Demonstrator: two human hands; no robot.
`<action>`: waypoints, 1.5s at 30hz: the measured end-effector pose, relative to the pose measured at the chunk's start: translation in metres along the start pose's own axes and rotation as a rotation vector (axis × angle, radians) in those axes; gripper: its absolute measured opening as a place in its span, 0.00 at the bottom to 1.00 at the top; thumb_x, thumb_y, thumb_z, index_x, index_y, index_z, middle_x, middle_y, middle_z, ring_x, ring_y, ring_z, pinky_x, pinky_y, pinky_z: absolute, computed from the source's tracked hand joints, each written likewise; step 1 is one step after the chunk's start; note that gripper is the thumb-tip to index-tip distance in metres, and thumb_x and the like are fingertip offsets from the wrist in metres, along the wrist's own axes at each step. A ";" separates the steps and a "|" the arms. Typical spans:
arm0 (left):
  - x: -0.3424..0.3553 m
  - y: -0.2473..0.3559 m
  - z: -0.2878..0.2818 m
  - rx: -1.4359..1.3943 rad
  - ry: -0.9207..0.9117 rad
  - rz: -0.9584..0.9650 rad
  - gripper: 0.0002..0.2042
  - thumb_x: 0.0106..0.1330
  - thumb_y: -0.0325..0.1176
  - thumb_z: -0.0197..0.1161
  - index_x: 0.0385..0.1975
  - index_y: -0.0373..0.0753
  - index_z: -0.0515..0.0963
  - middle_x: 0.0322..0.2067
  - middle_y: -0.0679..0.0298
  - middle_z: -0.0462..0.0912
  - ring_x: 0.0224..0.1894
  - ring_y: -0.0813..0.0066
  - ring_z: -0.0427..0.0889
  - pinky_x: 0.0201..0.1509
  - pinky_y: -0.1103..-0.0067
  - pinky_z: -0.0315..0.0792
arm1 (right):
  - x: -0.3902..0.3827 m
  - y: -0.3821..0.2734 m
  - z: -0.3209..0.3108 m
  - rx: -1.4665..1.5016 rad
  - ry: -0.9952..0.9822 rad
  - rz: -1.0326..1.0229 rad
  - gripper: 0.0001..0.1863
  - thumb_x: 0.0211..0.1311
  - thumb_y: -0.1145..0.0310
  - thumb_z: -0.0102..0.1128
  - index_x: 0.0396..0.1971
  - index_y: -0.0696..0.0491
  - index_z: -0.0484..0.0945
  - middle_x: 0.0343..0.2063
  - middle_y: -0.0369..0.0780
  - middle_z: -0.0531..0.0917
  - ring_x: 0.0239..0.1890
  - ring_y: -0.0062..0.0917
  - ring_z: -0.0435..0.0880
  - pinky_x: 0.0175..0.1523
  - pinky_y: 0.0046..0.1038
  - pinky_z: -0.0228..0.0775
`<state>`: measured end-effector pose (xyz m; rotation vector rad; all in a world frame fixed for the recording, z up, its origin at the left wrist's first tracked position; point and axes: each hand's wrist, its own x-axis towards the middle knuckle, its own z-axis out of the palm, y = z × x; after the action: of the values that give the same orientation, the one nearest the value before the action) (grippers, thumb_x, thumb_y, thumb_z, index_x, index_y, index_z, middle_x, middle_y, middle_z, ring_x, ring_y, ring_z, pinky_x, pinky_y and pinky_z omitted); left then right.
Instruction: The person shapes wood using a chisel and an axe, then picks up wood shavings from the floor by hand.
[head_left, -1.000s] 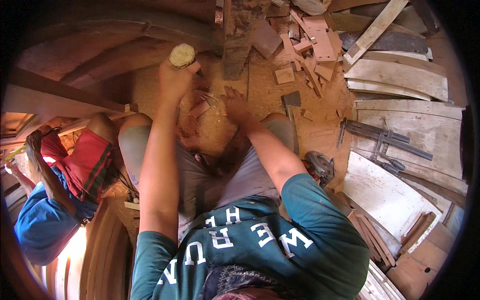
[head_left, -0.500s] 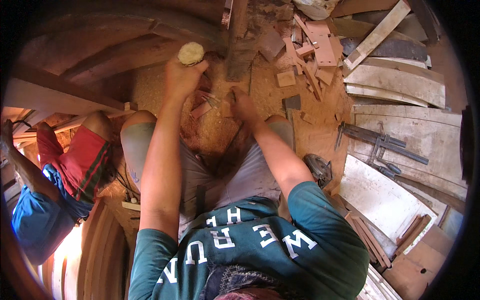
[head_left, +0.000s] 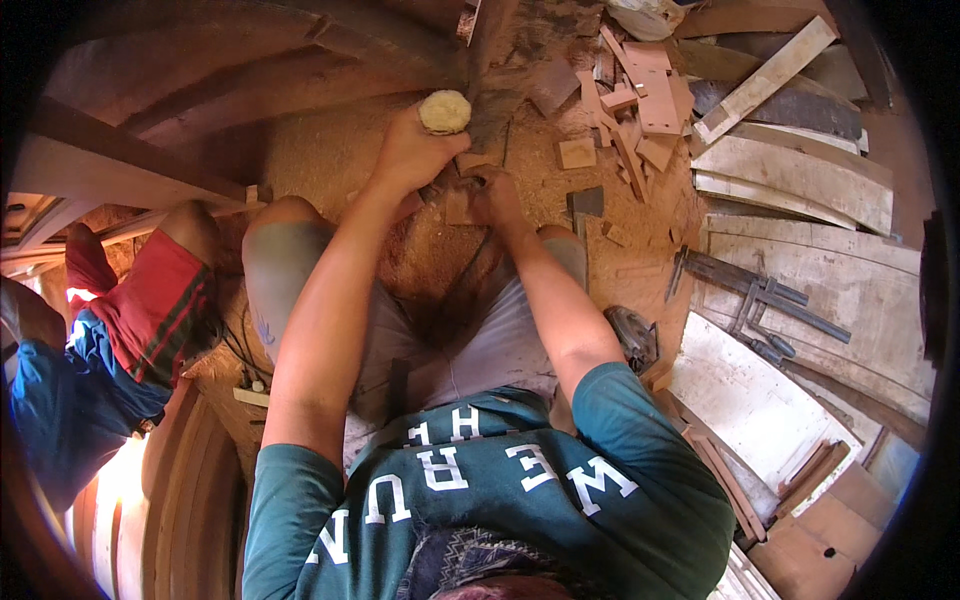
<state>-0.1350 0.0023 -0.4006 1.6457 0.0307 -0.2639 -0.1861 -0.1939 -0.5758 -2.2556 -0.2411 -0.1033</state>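
My left hand is closed around a tool whose round, pale yellow end points up; its lower part is hidden under the fist. Just to the right and nearer to me, my right hand has its fingers closed on a small block of wood low over the dusty floor. Both hands are close together, in front of the foot of a dark wooden beam. A reddish scrap of wood lies below my left wrist.
Reddish wood offcuts are heaped at the far right. Boards and metal clamps lie along the right side. A dark power tool rests beside my right elbow. At the left sits another person in red shorts.
My left hand has moved right with the pale-ended tool, close to my right hand. The right hand stays at the wood block. The other person's arm at the left has shifted down.
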 end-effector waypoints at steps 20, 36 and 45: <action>0.008 -0.013 0.008 0.108 0.005 0.018 0.20 0.52 0.31 0.73 0.47 0.37 0.84 0.40 0.60 0.89 0.45 0.69 0.87 0.51 0.73 0.78 | 0.015 -0.019 -0.013 -0.051 -0.175 0.258 0.14 0.59 0.74 0.65 0.46 0.52 0.87 0.42 0.51 0.87 0.45 0.47 0.87 0.50 0.40 0.78; 0.010 -0.007 0.013 0.096 0.022 0.058 0.18 0.53 0.29 0.73 0.45 0.36 0.83 0.38 0.62 0.89 0.41 0.72 0.86 0.47 0.73 0.79 | -0.102 0.192 -0.146 -0.634 -0.344 0.912 0.20 0.57 0.65 0.64 0.49 0.57 0.83 0.45 0.53 0.87 0.49 0.47 0.86 0.51 0.40 0.78; 0.007 -0.012 0.014 0.071 0.010 0.051 0.19 0.53 0.28 0.74 0.47 0.34 0.83 0.40 0.62 0.89 0.43 0.72 0.86 0.50 0.74 0.79 | -0.100 0.171 -0.159 -0.435 -0.354 0.858 0.28 0.65 0.56 0.62 0.58 0.61 0.78 0.56 0.58 0.81 0.60 0.48 0.80 0.63 0.40 0.72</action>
<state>-0.1322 -0.0110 -0.4151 1.7162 -0.0136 -0.2202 -0.2477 -0.4369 -0.6178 -2.5965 0.6304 0.7619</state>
